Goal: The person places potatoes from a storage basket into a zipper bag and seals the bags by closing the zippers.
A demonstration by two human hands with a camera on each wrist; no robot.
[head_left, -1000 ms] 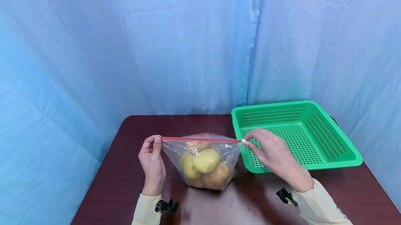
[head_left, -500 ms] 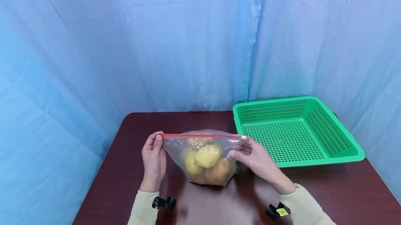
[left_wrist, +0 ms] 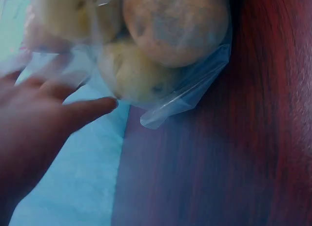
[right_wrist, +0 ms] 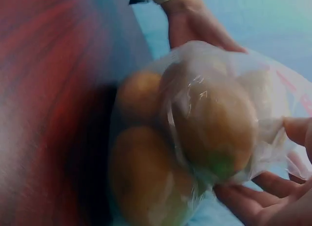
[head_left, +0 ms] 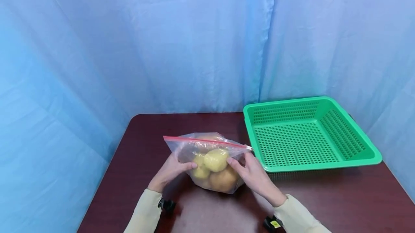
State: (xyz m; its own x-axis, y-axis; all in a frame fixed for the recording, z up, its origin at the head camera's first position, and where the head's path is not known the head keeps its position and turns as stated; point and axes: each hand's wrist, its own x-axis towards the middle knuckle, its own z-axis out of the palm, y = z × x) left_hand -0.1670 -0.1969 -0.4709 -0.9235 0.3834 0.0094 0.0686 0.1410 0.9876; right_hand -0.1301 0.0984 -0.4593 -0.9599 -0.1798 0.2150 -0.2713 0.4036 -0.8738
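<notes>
A clear zip bag [head_left: 238, 177] with a red seal strip [head_left: 207, 140] and a white slider [head_left: 249, 148] stands on the table, filled with several roundish yellow and brown pieces of produce [head_left: 223, 179]. At its left side is my left hand [head_left: 173, 166]: the thumb stretches over the front, and the fingers lie behind the plastic. In the left wrist view that hand is blurred, its straight thumb [left_wrist: 92, 111] at the bag's edge. My right hand [head_left: 256, 177] holds the bag's right side, thumb in front and fingers behind, with gathered plastic between them in the right wrist view.
A green plastic basket [head_left: 363, 164] with perforated walls sits at the right back of the dark red-brown table [head_left: 155, 128]. Pale blue curtains [head_left: 194, 45] hang behind the table and along both sides. Black straps [head_left: 166, 205] circle the wrists.
Both hands have left the ends of the seal strip and moved down and inward onto the bag's sides. The strip now slants down to the right, while the basket has stayed put.
</notes>
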